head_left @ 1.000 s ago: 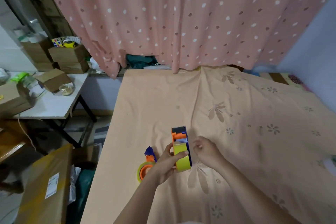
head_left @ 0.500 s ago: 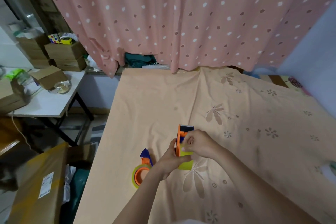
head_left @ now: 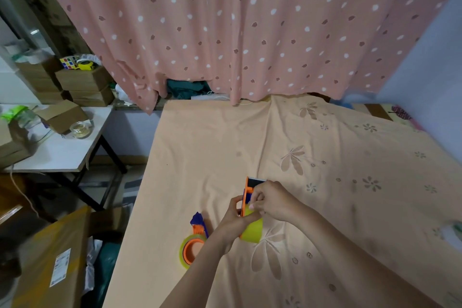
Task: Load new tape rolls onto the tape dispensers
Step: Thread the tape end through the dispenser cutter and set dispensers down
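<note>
I hold an orange and blue tape dispenser point(head_left: 250, 189) upright over the bed, with a yellow tape roll point(head_left: 252, 231) seated in it. My left hand point(head_left: 233, 220) grips the dispenser and roll from the left side. My right hand point(head_left: 272, 200) is closed over the top of the roll, fingertips pinching at the tape near the dispenser's front. A second orange and blue dispenser point(head_left: 196, 240) with a yellowish tape roll lies on the sheet just left of my left wrist.
The bed is covered by a peach floral sheet point(head_left: 325, 157). A pink dotted curtain point(head_left: 237, 27) hangs behind it. To the left stand a white table point(head_left: 57, 152) with cardboard boxes and a large cardboard box point(head_left: 47, 257) on the floor.
My right hand moved from beside the dispenser onto the top of the yellow roll and stays there. The dispenser dropped slightly lower and closer to me.
</note>
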Tool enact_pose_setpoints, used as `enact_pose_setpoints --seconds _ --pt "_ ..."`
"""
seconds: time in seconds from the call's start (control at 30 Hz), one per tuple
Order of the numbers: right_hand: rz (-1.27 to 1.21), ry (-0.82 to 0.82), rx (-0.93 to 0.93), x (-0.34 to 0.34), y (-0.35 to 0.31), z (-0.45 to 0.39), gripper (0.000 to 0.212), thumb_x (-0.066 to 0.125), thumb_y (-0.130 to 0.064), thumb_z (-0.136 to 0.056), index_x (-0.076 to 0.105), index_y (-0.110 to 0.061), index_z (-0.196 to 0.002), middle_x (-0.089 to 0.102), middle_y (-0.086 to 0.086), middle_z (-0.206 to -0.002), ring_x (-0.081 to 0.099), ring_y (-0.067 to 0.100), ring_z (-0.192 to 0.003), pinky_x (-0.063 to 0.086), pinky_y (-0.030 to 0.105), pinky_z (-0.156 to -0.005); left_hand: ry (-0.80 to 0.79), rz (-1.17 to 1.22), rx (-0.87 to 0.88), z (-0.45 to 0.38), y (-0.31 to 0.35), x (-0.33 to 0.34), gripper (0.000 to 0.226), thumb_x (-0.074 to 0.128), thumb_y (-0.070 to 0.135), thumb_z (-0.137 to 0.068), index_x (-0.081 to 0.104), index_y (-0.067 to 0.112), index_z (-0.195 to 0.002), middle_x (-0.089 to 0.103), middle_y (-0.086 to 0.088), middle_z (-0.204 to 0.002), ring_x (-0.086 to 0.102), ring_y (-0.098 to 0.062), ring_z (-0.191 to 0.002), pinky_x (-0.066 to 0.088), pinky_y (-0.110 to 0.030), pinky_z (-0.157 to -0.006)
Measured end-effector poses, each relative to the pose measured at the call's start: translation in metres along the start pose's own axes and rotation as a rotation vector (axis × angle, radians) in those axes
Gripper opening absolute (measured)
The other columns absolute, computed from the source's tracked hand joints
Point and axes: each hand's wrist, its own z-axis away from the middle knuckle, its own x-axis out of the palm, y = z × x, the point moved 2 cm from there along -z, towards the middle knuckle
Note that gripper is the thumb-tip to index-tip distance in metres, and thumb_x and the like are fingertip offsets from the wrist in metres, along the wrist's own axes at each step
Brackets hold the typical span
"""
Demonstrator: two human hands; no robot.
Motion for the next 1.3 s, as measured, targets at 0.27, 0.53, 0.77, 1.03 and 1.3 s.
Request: enact_pose_setpoints --seconds 0.27,0.53,0.77,1.03,1.3 --pt "0.152 0.004 -0.027 -0.015 -0.004 -0.004 0.008 0.076 -0.017 -0.079 0.071 -0.013 -0.075 0.062 -0.006 -0.072 0.053 0.0 -0.065 0.035 0.017 -0.054 0.0 -0.018 -0.007 -0.003 0.001 0.004 0.075 0.089 0.048 -0.057 0.045 0.05 -0.117 0.067 0.01 -0.111 0.07 -0.01 -0.1 0.057 -0.027 -0.075" --pt "0.139 0.016 -0.008 -0.023 -0.007 -0.009 0.01 0.069 -0.009 -0.083 0.069 -0.007 -0.073 0.074 0.009 -0.078 0.07 0.019 -0.071 0.052 0.025 -0.064 -0.017 -0.037 0.019 -0.008 0.007 0.001 0.089 0.087 0.045 -0.056 0.039 0.045 -0.131 0.064 0.009 -0.114 0.067 -0.015 -0.104 0.056 -0.029 -0.075" --pt "0.019 -0.03 0.017 -0.024 -0.005 -0.012 0.016 0.06 -0.001 -0.09 0.059 -0.007 -0.075 0.073 0.02 -0.077 0.074 0.033 -0.074 0.062 0.041 -0.072 -0.074 -0.132 0.023 -0.009 0.006 -0.005 0.087 0.086 0.031 -0.068 0.034 0.045 -0.137 0.058 0.007 -0.122 0.061 -0.018 -0.113 0.053 -0.038 -0.096" --pt "-0.072 -0.095 0.06 -0.029 -0.009 -0.013 0.013 0.057 0.0 -0.094 0.055 -0.007 -0.083 0.073 0.026 -0.089 0.075 0.037 -0.081 0.062 0.046 -0.08 -0.147 -0.148 0.003 -0.016 0.014 -0.006 0.083 0.084 0.025 -0.076 0.032 0.038 -0.139 0.058 -0.002 -0.127 0.062 -0.02 -0.11 0.053 -0.035 -0.09" --pt "-0.006 -0.084 0.114 -0.035 -0.01 -0.019 0.017 0.054 0.0 -0.092 0.071 0.001 -0.088 0.076 0.016 -0.076 0.075 0.017 -0.062 0.058 0.019 -0.055 -0.116 -0.022 -0.026 -0.022 0.012 0.004 0.071 0.08 0.039 -0.078 0.038 0.03 -0.134 0.066 -0.007 -0.12 0.07 -0.019 -0.099 0.057 -0.032 -0.081"
